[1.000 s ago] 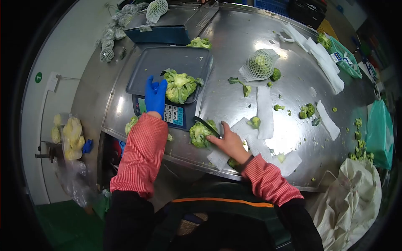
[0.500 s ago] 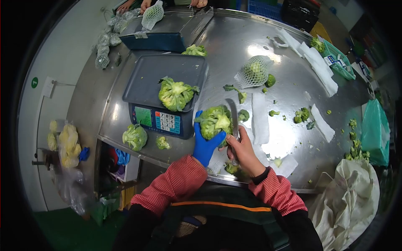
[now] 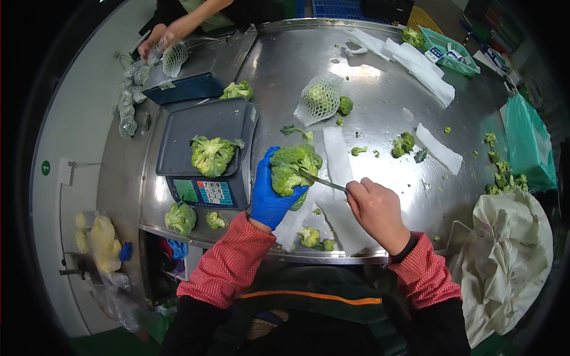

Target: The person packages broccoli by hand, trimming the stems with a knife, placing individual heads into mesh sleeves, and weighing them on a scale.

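Note:
My left hand, in a blue glove, is closed around a head of broccoli above the steel table. My right hand is bare and grips a knife by its handle. The blade points left, and its tip meets the broccoli's stalk side. Just left of my gloved hand, another broccoli head lies on the tray of a digital scale. Small cut florets lie on the table below my hands, beside white foam strips.
A netted broccoli lies beyond my hands. Broccoli sits by the table's front edge. At the right are a green plastic bag and a white sack. Another person's hands work near netted heads at the far left.
My right hand has moved right, and the knife has swung from upright to pointing left into the broccoli. The broccoli has been turned. The other person's hands have reached toward the netted heads.

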The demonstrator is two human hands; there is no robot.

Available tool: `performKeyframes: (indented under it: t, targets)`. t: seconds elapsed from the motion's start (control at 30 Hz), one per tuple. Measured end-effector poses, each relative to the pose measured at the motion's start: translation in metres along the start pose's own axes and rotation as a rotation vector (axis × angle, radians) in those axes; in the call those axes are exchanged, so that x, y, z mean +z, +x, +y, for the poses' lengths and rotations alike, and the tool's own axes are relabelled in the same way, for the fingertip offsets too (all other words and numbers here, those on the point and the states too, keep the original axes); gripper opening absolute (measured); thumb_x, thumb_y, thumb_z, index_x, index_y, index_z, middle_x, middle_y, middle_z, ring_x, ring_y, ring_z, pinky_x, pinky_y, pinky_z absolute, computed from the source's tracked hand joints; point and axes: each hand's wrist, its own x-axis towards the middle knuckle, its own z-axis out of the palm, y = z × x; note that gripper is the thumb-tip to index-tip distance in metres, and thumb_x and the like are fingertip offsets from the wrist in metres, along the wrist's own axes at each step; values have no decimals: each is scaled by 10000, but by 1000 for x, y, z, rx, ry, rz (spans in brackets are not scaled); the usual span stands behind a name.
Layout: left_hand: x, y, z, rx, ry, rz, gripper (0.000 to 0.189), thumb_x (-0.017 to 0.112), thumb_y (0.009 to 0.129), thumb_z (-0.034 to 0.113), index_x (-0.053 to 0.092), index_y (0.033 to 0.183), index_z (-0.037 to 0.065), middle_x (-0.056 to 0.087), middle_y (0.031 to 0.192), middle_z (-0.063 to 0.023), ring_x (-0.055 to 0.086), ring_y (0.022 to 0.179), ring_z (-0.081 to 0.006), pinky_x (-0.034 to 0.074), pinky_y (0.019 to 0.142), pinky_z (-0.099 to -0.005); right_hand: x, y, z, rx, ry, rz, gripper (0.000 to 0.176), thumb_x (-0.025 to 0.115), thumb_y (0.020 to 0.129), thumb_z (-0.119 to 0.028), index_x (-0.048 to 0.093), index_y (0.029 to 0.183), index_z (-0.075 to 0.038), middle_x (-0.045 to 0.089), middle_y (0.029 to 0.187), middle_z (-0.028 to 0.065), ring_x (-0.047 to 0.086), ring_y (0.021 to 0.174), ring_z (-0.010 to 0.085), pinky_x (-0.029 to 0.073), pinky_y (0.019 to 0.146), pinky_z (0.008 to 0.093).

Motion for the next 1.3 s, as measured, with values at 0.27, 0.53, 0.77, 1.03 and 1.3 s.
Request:
performKeyframes:
  t: [0.27, 0.53, 0.77, 1.03, 1.3]
  targets:
    - [4, -7, -3, 146, 100, -18, 795, 781, 695, 73, 319, 1339, 14, 465, 1227, -109, 485, 1140, -211, 413, 970, -320, 28, -23, 47, 123, 56, -96, 132, 556, 859, -206, 564, 826, -79, 570, 671, 112, 596, 607, 280, 460, 522, 385]
    - [2, -2, -7, 163, 293, -80, 749, 760, 649, 39, 393, 1302, 11, 469, 1221, -134, 488, 1147, -265, 398, 971, -337, 2, -8, 13, 426, 684, -61, 346, 591, 854, -291, 545, 1133, -91, 615, 789, 149, 613, 674, 285, 463, 580, 354]
    - [14, -11, -1, -96, -71, -213, 790, 757, 702, 50, 327, 1365, 29, 459, 1280, -122, 477, 1175, -223, 409, 976, -329, 23, 29, 18, 198, 852, -25, 442, 643, 723, -186, 520, 1130, -62, 604, 957, 137, 599, 815, 224, 474, 714, 301]
    - [8, -16, -16, -400, -384, -100, 817, 750, 724, 38, 276, 1389, 46, 460, 1284, -103, 473, 1177, -196, 408, 986, -323, 35, 7, 60, 791, 1273, 139, 226, 600, 793, -91, 521, 1004, -74, 555, 699, -9, 444, 483, 35, 347, 408, 191]
    - [11, -12, -13, -97, -168, -263, 818, 767, 707, 65, 292, 1372, 33, 439, 1298, -103, 460, 1186, -198, 390, 1000, -328, 36, 28, 35, 383, 835, -153, 652, 720, 739, -343, 454, 1280, -95, 616, 933, 140, 611, 814, 243, 483, 743, 345]
